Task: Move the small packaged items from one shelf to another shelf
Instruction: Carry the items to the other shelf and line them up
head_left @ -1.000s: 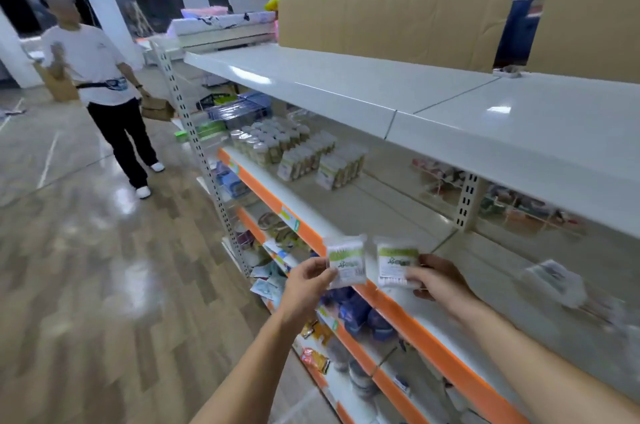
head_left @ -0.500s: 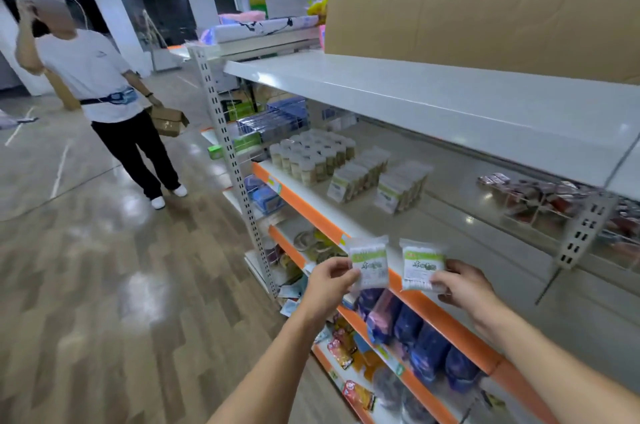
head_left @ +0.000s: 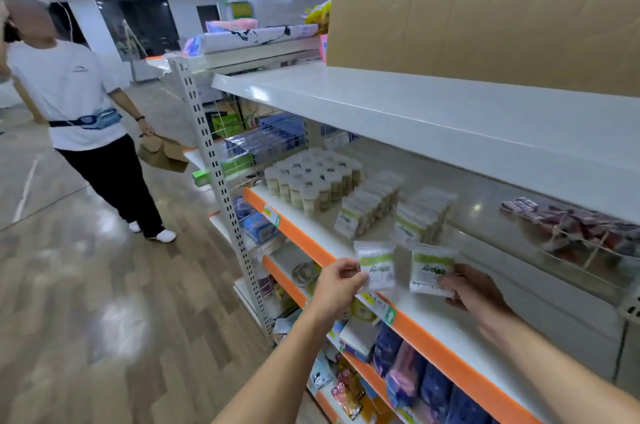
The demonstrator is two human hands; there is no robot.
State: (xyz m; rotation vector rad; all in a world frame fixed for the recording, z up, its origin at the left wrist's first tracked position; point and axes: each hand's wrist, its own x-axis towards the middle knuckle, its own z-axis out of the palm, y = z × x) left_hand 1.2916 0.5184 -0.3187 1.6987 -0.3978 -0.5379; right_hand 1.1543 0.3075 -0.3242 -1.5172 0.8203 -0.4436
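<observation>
My left hand (head_left: pixel 341 288) pinches one packet (head_left: pixel 375 268) and my right hand (head_left: pixel 474 295) pinches another packet (head_left: pixel 431 269), both above the near edge of the shelf (head_left: pixel 460 330), where two rows (head_left: pixel 394 212) already stand farther left, so placing remains.

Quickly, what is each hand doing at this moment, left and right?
Left hand: pinches a small green-labelled packet.
Right hand: holds a second green-labelled packet.
</observation>
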